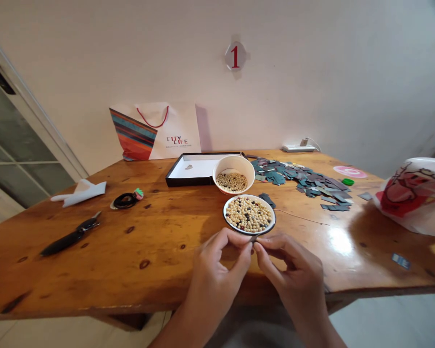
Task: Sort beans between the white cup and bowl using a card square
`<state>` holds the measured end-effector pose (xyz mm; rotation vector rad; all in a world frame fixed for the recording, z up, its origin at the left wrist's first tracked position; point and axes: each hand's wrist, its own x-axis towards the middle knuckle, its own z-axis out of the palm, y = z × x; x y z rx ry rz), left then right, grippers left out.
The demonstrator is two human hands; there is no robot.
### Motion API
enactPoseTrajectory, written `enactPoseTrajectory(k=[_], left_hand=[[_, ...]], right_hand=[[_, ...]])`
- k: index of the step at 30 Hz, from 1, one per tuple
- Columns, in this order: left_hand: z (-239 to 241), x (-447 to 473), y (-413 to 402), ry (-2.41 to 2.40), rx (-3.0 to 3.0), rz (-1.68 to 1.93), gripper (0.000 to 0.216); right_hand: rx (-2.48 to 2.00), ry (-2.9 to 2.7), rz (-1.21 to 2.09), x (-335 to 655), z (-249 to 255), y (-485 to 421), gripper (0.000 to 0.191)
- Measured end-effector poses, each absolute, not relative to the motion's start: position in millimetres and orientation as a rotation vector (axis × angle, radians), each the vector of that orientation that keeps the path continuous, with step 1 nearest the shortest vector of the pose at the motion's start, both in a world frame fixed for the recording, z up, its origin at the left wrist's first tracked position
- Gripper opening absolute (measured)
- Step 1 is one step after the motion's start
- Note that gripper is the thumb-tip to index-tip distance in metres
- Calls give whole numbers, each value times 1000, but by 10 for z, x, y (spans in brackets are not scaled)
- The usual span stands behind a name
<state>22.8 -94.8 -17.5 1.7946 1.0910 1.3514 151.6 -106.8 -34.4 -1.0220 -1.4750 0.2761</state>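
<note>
On the wooden table [159, 270]: bead bowl [225, 216], shallow box [199, 166], dark pieces [310, 180], black-handled tool [70, 238], paper bag [174, 128]

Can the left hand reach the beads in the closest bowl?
Probably yes: the beads sit uncovered just ahead of the left hand, though its fingers are busy pinching a small dark piece.

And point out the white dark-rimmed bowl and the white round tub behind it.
White dark-rimmed bowl [274, 219]: head view, on its right rim.
White round tub [235, 163]: head view, inner far wall.
</note>
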Motion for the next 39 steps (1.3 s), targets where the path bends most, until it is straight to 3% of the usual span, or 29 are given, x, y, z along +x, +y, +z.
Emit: enactPoseTrajectory(k=[9,21,39], left_hand=[[-149,237,-885,927,1468,1261,9],[-127,249,-937,911,1539,1153,14],[-149,231,-921,970,1546,1291,9]], right_hand=[[-988,-1457,291,1503,-329,-1066,6],[-985,-1376,228,1515,-360,-1087,10],[-1005,-1464,232,1490,-299,-1082,5]])
